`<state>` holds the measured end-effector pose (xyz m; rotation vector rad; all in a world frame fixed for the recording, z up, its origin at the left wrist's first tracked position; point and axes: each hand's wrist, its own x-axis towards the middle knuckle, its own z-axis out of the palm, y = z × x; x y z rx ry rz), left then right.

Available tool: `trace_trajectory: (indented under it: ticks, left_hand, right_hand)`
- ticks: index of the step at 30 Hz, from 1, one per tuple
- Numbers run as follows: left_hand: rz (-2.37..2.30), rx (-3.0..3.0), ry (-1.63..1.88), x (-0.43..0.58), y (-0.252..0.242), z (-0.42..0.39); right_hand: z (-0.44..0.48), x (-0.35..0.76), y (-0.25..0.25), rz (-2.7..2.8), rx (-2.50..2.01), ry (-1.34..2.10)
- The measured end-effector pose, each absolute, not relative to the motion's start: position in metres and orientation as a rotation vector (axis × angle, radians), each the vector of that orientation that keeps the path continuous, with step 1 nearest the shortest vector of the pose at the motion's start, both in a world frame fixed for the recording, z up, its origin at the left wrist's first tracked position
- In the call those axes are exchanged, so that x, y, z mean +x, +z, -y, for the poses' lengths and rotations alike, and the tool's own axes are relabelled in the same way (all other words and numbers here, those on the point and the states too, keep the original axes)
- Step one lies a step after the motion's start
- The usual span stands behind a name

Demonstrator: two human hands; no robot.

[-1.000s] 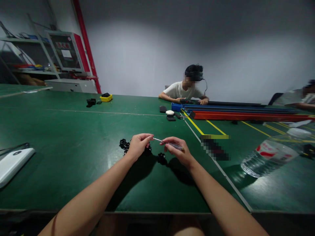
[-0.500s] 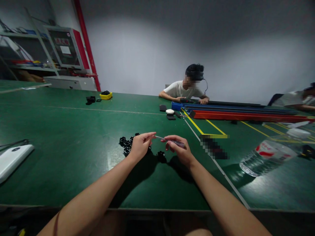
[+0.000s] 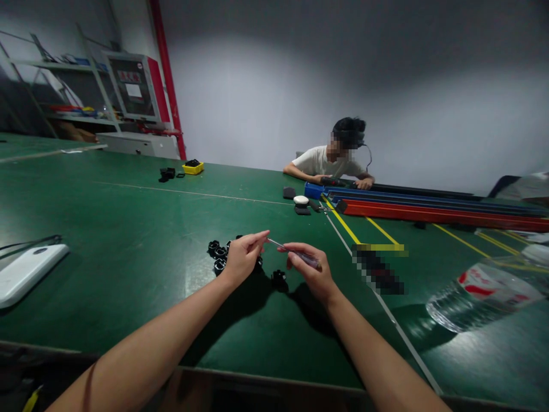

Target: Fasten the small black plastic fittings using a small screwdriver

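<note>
My right hand [image 3: 312,268] is wrapped round the handle of a screwdriver [image 3: 305,257], its thin metal shaft pointing left. At the shaft's tip are the fingertips of my left hand [image 3: 245,256], drawn together in a pinch. Whatever they hold, if anything, is too small to make out. Several black plastic parts [image 3: 220,264] with ring-like openings lie in a cluster on the table, partly hidden behind my left hand. One separate black part [image 3: 279,280] sits on the green surface below and between both hands.
Left is a white phone-like device [image 3: 34,272]; right, a large water bottle [image 3: 480,294]. A blurred dark item [image 3: 380,269] lies beyond my right hand. Red and blue long bars [image 3: 429,212] stretch across the back right, where a person [image 3: 330,154] sits. A yellow tray [image 3: 193,167] stands far left.
The camera view has tilted and turned slightly left, so the background appears shifted to the right. Both hands keep nearly the same pose around the screwdriver, which slants a little more.
</note>
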<state>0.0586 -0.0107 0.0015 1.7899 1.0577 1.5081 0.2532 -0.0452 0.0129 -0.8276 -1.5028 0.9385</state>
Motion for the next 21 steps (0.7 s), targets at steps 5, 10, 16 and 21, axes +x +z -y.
trace_trajectory:
  ticks: [5,10,16,21]
  left_hand:
    - [-1.124,1.721,1.521,0.0579,0.0068,0.0143]
    - [-1.146,1.662,1.523,0.0575,0.0097,0.0163]
    - [-1.159,1.715,1.5,0.0581,0.0068,0.0153]
    - [-1.151,1.714,1.466,0.0593,0.0043,0.0148]
  right_hand:
    - [0.0466,0.2486,0.0118,1.533,-0.81,0.878]
    - [0.0462,0.2456,0.0121,1.571,-0.807,0.87]
    - [0.0463,0.2493,0.0133,1.606,-0.791,0.911]
    - [0.0443,0.2515,0.0122,1.612,-0.791,0.901]
